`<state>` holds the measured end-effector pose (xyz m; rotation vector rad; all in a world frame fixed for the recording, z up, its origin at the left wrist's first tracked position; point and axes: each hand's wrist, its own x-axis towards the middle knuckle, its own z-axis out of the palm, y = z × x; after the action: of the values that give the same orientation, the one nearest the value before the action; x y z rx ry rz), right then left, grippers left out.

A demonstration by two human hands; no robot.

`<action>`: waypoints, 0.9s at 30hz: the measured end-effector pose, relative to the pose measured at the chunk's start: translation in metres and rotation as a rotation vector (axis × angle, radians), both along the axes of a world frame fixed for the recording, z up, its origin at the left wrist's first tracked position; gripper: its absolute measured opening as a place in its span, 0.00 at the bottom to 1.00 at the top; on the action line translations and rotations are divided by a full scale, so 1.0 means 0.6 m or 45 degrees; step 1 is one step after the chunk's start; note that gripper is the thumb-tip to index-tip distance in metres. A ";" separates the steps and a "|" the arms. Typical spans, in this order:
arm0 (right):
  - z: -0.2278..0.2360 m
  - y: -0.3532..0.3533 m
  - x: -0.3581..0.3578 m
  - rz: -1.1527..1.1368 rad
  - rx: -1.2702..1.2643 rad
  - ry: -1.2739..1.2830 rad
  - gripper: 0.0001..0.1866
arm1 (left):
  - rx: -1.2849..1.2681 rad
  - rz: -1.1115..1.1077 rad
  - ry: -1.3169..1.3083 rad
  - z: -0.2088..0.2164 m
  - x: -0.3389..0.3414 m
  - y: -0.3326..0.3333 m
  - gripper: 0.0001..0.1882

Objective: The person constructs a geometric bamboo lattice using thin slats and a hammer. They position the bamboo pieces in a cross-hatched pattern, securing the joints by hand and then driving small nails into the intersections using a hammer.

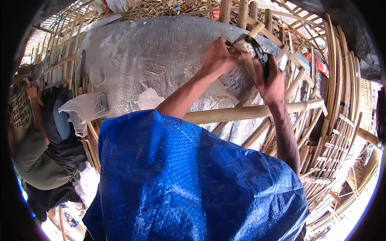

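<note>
At the far right of the silver sheet, my right hand [272, 84] grips a black hand tool [260, 54] with a metal part along it; its exact kind is unclear. The tool's head lies against a joint of the bamboo frame [295, 86], where split pieces cross. To its left, my left hand [219, 56] is closed, its fingertips pinching a pale bamboo piece [242, 46] at that joint. A thick bamboo pole [249, 114] runs crosswise under my right forearm. Whatever lies between my left fingertips and the tool's head is partly hidden.
A blue woven plastic sheet [173, 172] covers my lap. The worn silver sheet [161, 48] spreads ahead, with a clear plastic bag [86, 110] at its left. Another person [34, 156] sits at the left. Bamboo lattices [341, 100] stand at the right, and upright posts [242, 14] at the back.
</note>
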<state>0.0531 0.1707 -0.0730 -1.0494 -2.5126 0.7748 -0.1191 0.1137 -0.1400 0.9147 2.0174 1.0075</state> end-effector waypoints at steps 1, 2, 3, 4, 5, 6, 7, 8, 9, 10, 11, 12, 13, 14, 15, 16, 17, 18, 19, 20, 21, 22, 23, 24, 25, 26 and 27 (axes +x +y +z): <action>-0.007 0.007 -0.005 -0.131 0.010 0.049 0.21 | 0.001 -0.007 -0.007 0.002 0.005 0.002 0.45; -0.005 0.016 -0.008 -0.137 0.011 0.043 0.21 | 0.029 -0.021 0.071 0.004 0.009 0.003 0.45; 0.002 0.025 -0.011 -0.150 0.105 0.082 0.23 | 0.057 -0.034 0.149 0.006 0.013 0.004 0.44; 0.005 0.031 -0.020 -0.152 0.191 0.128 0.24 | 0.050 -0.030 0.150 0.003 0.011 0.003 0.44; 0.002 0.037 -0.032 -0.122 0.234 0.231 0.27 | 0.049 -0.028 0.179 -0.002 0.008 0.002 0.44; -0.005 0.044 -0.039 -0.118 0.228 0.232 0.27 | 0.048 -0.026 0.208 -0.005 0.005 0.001 0.43; -0.010 0.049 -0.047 -0.068 0.175 0.218 0.26 | 0.047 -0.020 0.209 -0.002 0.002 0.000 0.43; -0.011 0.050 -0.053 -0.017 0.122 0.204 0.26 | -0.002 -0.021 0.132 0.002 -0.001 -0.001 0.43; -0.009 0.049 -0.059 -0.010 0.165 0.213 0.26 | -0.050 -0.020 0.055 0.006 -0.005 -0.003 0.43; -0.014 0.050 -0.057 -0.013 0.162 0.207 0.26 | -0.054 -0.023 0.050 0.008 -0.002 -0.001 0.43; -0.019 0.053 -0.056 -0.057 0.142 0.196 0.26 | -0.058 -0.026 0.064 0.012 0.002 0.000 0.42; -0.024 0.054 -0.056 -0.100 0.123 0.185 0.25 | -0.062 -0.029 0.078 0.014 0.004 0.001 0.41; -0.027 0.053 -0.055 -0.100 0.120 0.179 0.25 | -0.066 -0.029 0.072 0.014 0.007 0.002 0.41; -0.026 0.052 -0.056 -0.105 0.138 0.182 0.25 | -0.064 -0.037 0.083 0.015 0.008 0.003 0.39; -0.027 0.052 -0.055 -0.113 0.156 0.184 0.24 | -0.062 -0.047 0.092 0.015 0.010 0.004 0.38; -0.029 0.051 -0.057 -0.110 0.154 0.182 0.24 | -0.064 -0.044 0.090 0.016 0.010 0.002 0.38; -0.032 0.050 -0.057 -0.102 0.188 0.207 0.23 | -0.058 -0.051 0.116 0.016 0.011 0.002 0.37; -0.035 0.051 -0.055 -0.097 0.223 0.229 0.22 | -0.052 -0.061 0.141 0.015 0.014 0.003 0.35; -0.032 0.048 -0.061 -0.083 0.219 0.236 0.22 | -0.056 -0.046 0.146 0.015 0.010 -0.002 0.35; -0.027 0.045 -0.067 -0.082 0.188 0.239 0.22 | -0.023 -0.016 0.168 0.014 0.007 -0.006 0.35; -0.023 0.042 -0.073 -0.082 0.156 0.241 0.22 | 0.009 0.013 0.190 0.013 0.002 -0.010 0.35; -0.025 0.044 -0.072 -0.084 0.156 0.237 0.22 | 0.010 0.011 0.186 0.011 0.002 -0.008 0.35; -0.028 0.045 -0.073 -0.082 0.150 0.247 0.22 | 0.009 0.009 0.160 0.010 0.002 -0.008 0.35; -0.029 0.046 -0.075 -0.078 0.144 0.258 0.23 | 0.007 0.009 0.136 0.010 0.001 -0.010 0.35; -0.030 0.049 -0.073 -0.086 0.144 0.252 0.23 | 0.007 0.000 0.130 0.009 0.003 -0.007 0.35; -0.029 0.051 -0.072 -0.108 0.141 0.210 0.23 | -0.004 -0.022 0.121 0.008 0.003 -0.004 0.36; -0.030 0.053 -0.071 -0.130 0.137 0.169 0.24 | -0.015 -0.043 0.113 0.008 0.005 -0.002 0.36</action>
<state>0.0103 0.2023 -0.0910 -1.0447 -2.3424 0.6500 -0.1163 0.1127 -0.1354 1.0001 2.0718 0.9510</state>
